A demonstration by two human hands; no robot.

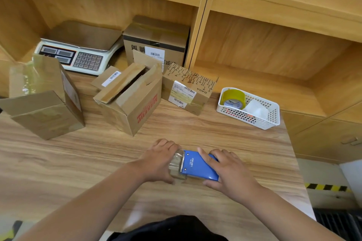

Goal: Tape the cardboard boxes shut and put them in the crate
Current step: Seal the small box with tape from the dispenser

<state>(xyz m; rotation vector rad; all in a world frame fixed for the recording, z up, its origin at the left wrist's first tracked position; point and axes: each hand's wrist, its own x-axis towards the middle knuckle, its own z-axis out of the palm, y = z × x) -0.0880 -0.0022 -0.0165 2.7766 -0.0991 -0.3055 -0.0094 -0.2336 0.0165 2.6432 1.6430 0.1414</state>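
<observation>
Gripping a blue plastic tape dispenser (198, 164) at the near middle of the light wooden table (215, 133), the right hand (229, 170) curls over its body while the left hand (158, 160) closes round the brown tape (176, 164) at its toothed end. Farther off stands an open brown cardboard box with red print (129, 101), a taped tall cardboard box (43, 103) left of it, a small labelled cardboard box (188, 90) right

Tape dispenser (197, 165) on table (78, 162), gripped between left hand (160, 160) and right hand (229, 170). Open box (129, 101) beyond left hand, tall box (43, 103) far left. Labelled box (188, 92) beyond right hand. Basket (244, 118) further right, tape roll (234, 97) in it. Scale (78, 53) and rear box (156, 43) behind those.
</observation>
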